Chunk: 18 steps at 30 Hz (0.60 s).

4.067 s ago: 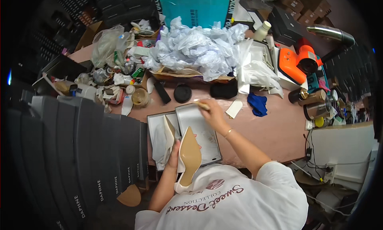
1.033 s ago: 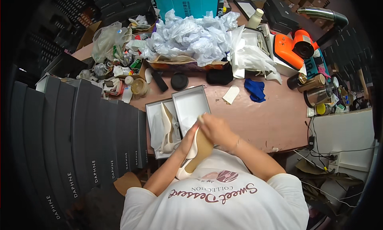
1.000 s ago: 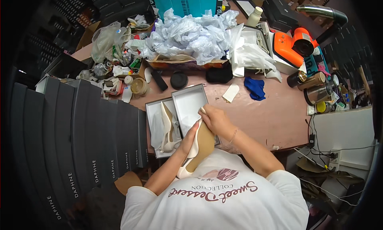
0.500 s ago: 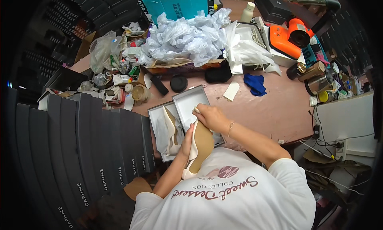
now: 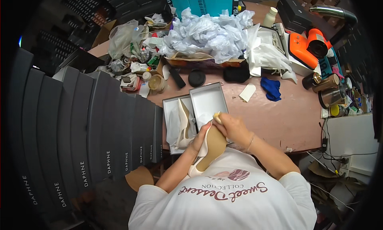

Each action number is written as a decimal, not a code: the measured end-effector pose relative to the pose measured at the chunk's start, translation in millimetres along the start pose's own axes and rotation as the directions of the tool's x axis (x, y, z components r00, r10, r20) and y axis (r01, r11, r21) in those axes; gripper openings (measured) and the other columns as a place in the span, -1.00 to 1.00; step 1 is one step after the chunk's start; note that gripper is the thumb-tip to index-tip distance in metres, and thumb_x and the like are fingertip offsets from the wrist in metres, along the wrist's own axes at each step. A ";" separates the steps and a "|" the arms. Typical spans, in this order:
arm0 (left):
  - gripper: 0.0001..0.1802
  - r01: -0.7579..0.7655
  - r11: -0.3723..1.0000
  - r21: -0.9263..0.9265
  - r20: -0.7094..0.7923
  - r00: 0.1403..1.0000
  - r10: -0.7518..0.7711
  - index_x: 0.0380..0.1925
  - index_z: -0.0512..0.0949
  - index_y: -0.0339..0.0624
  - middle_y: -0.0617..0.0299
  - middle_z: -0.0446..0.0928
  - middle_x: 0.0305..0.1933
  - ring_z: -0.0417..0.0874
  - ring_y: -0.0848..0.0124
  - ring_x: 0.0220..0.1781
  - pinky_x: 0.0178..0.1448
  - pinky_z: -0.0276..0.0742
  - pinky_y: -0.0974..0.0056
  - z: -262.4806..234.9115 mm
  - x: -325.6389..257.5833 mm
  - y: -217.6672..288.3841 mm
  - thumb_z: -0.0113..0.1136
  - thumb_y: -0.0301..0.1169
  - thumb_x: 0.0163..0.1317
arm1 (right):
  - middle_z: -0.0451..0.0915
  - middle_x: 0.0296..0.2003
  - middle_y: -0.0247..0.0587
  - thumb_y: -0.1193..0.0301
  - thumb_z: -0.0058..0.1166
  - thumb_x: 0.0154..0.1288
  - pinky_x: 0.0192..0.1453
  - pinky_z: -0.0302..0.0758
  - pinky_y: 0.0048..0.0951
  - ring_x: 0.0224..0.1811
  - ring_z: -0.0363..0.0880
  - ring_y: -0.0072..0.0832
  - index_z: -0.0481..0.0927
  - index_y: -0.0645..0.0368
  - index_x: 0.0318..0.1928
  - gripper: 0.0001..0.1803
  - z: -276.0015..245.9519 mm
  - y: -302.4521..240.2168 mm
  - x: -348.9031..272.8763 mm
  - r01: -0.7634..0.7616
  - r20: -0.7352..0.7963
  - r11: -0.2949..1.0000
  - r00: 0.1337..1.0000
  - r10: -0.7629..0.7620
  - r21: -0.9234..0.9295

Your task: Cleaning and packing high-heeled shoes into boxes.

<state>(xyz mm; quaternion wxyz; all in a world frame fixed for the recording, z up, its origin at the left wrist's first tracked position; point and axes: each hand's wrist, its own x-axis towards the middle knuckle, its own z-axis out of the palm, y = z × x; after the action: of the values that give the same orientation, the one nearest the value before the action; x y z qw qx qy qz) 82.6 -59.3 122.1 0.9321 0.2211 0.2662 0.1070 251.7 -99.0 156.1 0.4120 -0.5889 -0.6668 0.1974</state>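
Observation:
A cream high-heeled shoe [image 5: 210,149] with a tan sole is held sole-up over my lap at the table's near edge. My left hand [image 5: 198,137] grips its side. My right hand [image 5: 231,127] rests on its upper end, pinching a small pale wad [image 5: 217,117] against it. Just beyond lies an open grey shoebox [image 5: 174,106] with the second cream shoe [image 5: 184,124] lying in it on white paper. The box's lid [image 5: 208,101] lies beside it, open side up.
A row of dark grey shoeboxes [image 5: 79,134] stands at my left. A heap of crumpled white tissue [image 5: 209,30], a blue cloth [image 5: 272,88], an orange tool [image 5: 309,48], jars and tins [image 5: 329,90] and small clutter [image 5: 135,70] fill the far pink tabletop [image 5: 279,118].
My right hand came back from the open box lid to the shoe and now presses the pale wad on it. The shoe has stayed in my left hand.

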 end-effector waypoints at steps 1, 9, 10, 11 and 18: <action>-0.42 -0.074 0.997 0.019 -0.145 0.987 0.076 0.19 0.32 -0.13 0.09 0.48 0.06 0.56 0.41 0.02 0.08 0.50 0.33 17.3 -6.6 2.9 -0.19 0.04 0.36 | 0.51 -0.57 -0.07 0.32 0.07 0.28 -0.51 0.48 -0.25 -0.54 0.56 -0.13 0.42 0.13 -0.42 -0.79 -7.0 -26.7 -16.9 -0.007 0.219 0.974 0.974 0.057 -0.224; -0.40 -0.267 0.963 0.039 -0.205 0.941 0.269 0.20 0.31 -0.15 0.07 0.51 -0.03 0.58 0.35 -0.03 0.06 0.51 0.34 13.1 -10.6 3.5 -0.20 0.04 0.35 | 0.52 -0.58 -0.19 0.33 0.20 0.07 -0.47 0.53 -0.31 -0.55 0.57 -0.24 0.42 0.10 -0.42 -0.78 -8.4 -34.2 -23.0 0.188 0.444 0.972 0.890 -0.106 -0.143; -0.39 -0.196 0.977 0.080 -0.106 0.973 0.204 0.13 0.36 -0.21 0.02 0.54 -0.08 0.60 0.30 -0.06 0.05 0.52 0.32 15.8 -16.1 11.1 -0.21 0.06 0.34 | 0.51 -0.59 -0.17 0.32 0.19 0.09 -0.48 0.52 -0.29 -0.55 0.57 -0.22 0.42 0.11 -0.42 -0.79 -8.2 -32.3 -22.9 0.167 0.399 0.978 0.911 -0.106 -0.121; -0.38 -0.139 0.989 0.047 -0.072 0.987 0.142 0.13 0.36 -0.22 -0.01 0.55 -0.09 0.61 0.28 -0.06 0.05 0.53 0.30 11.7 -16.8 7.6 -0.21 0.07 0.34 | 0.50 -0.59 -0.15 0.32 0.18 0.11 -0.49 0.51 -0.28 -0.55 0.56 -0.20 0.42 0.12 -0.43 -0.79 -8.3 -28.6 -20.6 0.133 0.358 0.986 0.930 -0.087 -0.105; -0.28 -0.162 0.985 -0.062 -0.181 0.972 0.149 0.04 0.42 -0.31 -0.08 0.57 -0.08 0.67 0.20 -0.18 -0.06 0.61 0.24 6.5 -9.2 -3.6 -0.26 0.18 0.34 | 0.46 -0.62 -0.12 0.34 0.08 0.18 -0.54 0.48 -0.25 -0.58 0.55 -0.14 0.42 0.14 -0.41 -0.83 1.2 -40.7 -11.0 0.226 0.339 0.967 0.924 -0.175 -0.119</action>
<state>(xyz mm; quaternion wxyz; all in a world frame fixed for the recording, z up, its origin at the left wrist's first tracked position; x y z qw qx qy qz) 78.8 -67.6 129.5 0.9015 0.1954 0.3248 0.2088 225.0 -118.5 182.4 0.2669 -0.5070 -0.7958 0.1959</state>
